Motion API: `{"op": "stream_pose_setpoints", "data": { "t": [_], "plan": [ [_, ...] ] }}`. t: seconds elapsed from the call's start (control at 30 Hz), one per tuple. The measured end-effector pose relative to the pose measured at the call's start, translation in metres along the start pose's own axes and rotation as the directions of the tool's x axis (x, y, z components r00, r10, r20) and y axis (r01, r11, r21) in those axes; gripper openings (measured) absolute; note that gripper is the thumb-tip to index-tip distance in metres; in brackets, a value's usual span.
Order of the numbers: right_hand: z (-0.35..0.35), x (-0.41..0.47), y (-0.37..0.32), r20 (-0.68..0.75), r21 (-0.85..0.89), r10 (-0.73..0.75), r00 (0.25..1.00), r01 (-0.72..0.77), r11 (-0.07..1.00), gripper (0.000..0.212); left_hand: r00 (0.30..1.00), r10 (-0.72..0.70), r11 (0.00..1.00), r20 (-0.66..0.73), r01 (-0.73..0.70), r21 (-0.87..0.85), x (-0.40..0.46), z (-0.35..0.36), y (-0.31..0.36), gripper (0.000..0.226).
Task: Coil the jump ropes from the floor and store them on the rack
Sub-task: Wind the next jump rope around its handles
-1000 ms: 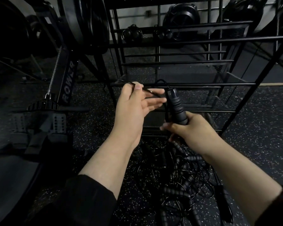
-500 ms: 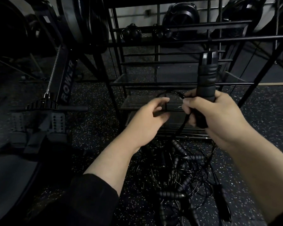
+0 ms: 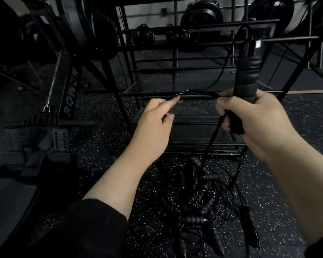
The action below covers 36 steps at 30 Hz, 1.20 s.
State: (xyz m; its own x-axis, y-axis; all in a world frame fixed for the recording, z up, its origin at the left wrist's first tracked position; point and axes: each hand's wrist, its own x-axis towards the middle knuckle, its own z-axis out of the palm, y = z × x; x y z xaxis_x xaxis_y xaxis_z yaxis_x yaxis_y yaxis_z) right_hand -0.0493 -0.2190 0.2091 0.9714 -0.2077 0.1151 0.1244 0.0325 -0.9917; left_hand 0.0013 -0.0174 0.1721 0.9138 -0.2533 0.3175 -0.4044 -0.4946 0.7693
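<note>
black rope handle (image 3: 245,86) in right hand (image 3: 250,125), left hand (image 3: 153,125) pinching cord (image 3: 194,92)

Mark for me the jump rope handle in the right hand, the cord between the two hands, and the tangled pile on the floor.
jump rope handle (image 3: 247,75), head view, on its ribbed foam grip above the fist.
cord (image 3: 196,91), head view, top of the arc between the hands.
tangled pile (image 3: 203,198), head view, middle of the heap.

black jump ropes (image 3: 199,198) (tangled) on floor

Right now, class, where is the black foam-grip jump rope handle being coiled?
The black foam-grip handle stands upright in the right hand, right of centre, before the black metal rack.
</note>
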Motion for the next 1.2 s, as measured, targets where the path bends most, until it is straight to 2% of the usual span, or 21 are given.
{"op": "stream_pose_setpoints", "data": {
  "t": [0.1, 0.27, 0.33, 0.47, 0.63, 0.73, 0.77, 0.83, 0.93, 1.0, 1.13, 1.2],
  "plan": [
    [0.002, 0.000, -0.002, 0.024, 0.076, 0.021, 1.000, -0.022, 0.997, 0.015, 0.997, 0.052, 0.996, -0.059, -0.048, 0.070, -0.002, -0.001, 0.003, 0.047],
    [0.000, 0.001, -0.005, 0.002, 0.085, -0.018, 1.000, 0.018, 0.996, 0.022, 0.959, 0.159, 0.985, -0.236, -0.137, 0.107, -0.003, -0.012, 0.011, 0.041],
    [0.001, 0.001, -0.006, -0.036, 0.107, -0.035, 0.999, 0.039, 0.993, 0.021, 0.977, 0.122, 0.989, -0.175, -0.106, 0.101, -0.002, -0.015, 0.010, 0.043],
    [-0.002, 0.003, 0.000, -0.082, 0.056, -0.027, 0.996, 0.031, 0.998, 0.015, 0.995, -0.038, 0.997, 0.089, 0.031, 0.073, -0.003, -0.010, -0.002, 0.052],
    [-0.010, 0.006, 0.015, -0.155, -0.104, 0.158, 0.975, -0.175, 0.979, 0.005, 0.997, -0.038, 0.999, 0.063, 0.039, -0.027, -0.001, -0.010, -0.005, 0.049],
    [-0.003, 0.003, 0.026, -0.254, -0.277, 0.123, 0.959, -0.193, 0.941, 0.013, 0.995, -0.084, 0.986, 0.061, 0.092, -0.142, 0.000, -0.009, -0.002, 0.045],
    [0.004, 0.001, 0.028, -0.230, -0.286, 0.133, 0.964, -0.197, 0.938, 0.012, 0.993, -0.101, 0.976, 0.055, 0.110, -0.187, 0.000, -0.007, 0.000, 0.044],
    [0.020, -0.006, 0.035, -0.069, -0.248, 0.228, 0.971, -0.238, 0.939, 0.012, 0.990, -0.137, 0.942, 0.042, 0.143, -0.305, -0.001, -0.001, 0.006, 0.041],
    [0.044, -0.018, 0.045, 0.153, -0.235, 0.319, 0.935, -0.279, 0.931, 0.012, 0.978, -0.199, 0.852, 0.060, 0.203, -0.483, -0.001, 0.003, 0.015, 0.039],
    [0.053, -0.023, 0.049, 0.187, -0.224, 0.319, 0.929, -0.275, 0.935, 0.006, 0.972, -0.225, 0.802, 0.074, 0.228, -0.552, -0.002, 0.002, 0.018, 0.042],
    [0.059, -0.024, 0.050, 0.181, -0.197, 0.295, 0.938, -0.260, 0.945, 0.014, 0.961, -0.258, 0.715, 0.101, 0.260, -0.649, -0.005, -0.001, 0.021, 0.038],
    [0.059, -0.022, 0.050, 0.169, -0.188, 0.279, 0.945, -0.247, 0.951, 0.011, 0.959, -0.260, 0.675, 0.116, 0.266, -0.688, -0.006, 0.000, 0.022, 0.035]
  ]
}}
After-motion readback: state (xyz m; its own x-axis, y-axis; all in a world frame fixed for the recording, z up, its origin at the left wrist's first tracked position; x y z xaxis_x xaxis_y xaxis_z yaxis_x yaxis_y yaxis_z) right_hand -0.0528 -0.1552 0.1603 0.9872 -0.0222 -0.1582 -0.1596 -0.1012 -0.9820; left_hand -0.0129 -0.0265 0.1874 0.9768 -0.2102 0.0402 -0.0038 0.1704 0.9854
